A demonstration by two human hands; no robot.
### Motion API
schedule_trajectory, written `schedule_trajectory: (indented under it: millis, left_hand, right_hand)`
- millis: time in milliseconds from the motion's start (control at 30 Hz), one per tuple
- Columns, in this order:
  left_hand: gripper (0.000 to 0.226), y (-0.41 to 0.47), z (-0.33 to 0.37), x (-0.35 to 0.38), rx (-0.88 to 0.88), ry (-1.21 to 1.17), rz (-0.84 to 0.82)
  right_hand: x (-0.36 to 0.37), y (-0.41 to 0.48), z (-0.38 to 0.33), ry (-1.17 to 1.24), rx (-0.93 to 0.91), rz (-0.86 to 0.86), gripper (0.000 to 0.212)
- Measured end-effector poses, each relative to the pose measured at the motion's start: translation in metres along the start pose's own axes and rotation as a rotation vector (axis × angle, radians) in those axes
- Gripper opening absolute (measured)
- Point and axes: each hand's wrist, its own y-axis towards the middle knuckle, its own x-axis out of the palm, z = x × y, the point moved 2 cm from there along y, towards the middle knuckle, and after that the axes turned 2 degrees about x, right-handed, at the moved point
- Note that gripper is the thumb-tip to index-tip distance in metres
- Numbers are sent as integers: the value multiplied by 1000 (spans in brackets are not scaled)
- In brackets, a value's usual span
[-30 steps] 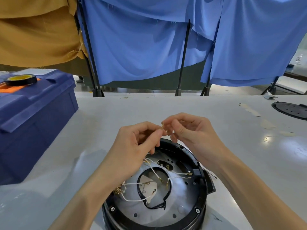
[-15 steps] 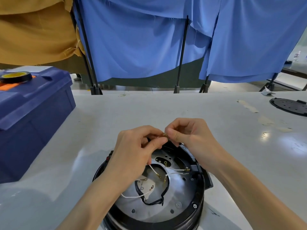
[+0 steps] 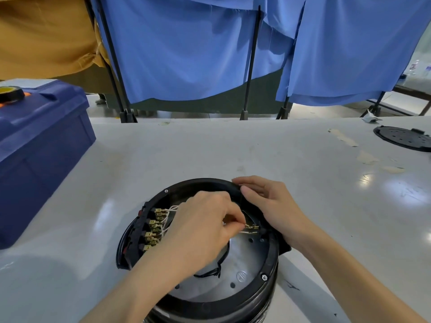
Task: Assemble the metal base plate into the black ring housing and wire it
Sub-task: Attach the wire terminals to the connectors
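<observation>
your left hand (image 3: 205, 229) pinching brass-tipped thin white wire (image 3: 251, 227) over round silver metal base plate (image 3: 245, 259); your right hand (image 3: 270, 203) gripping rim of black plastic ring housing (image 3: 205, 183).

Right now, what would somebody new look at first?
Two hands at the bottom middle: the left hand pinches a thin wire inside a black ring, and the right hand holds its far rim. A row of gold clips shines on the ring's left side. A big blue box sits at the far left.
</observation>
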Motion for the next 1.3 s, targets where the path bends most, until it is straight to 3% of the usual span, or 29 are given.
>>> schedule_trajectory:
  millis: [267,533,833,1300]
  left_hand:
    - [12,23,-7,8,2,75,-61]
    - [5,24,-13,16,117,-78,-44]
    - [5,18,-17,17,50,-225,-8]
    - [4,15,-14,15,20,-254,-22]
  right_hand:
    - [2,4,5,32,-1,1,23]
    - [2,4,6,5,-30,27,24]
    - [2,4,7,4,-38,33,24]
    - [2,4,7,22,-28,29,25]
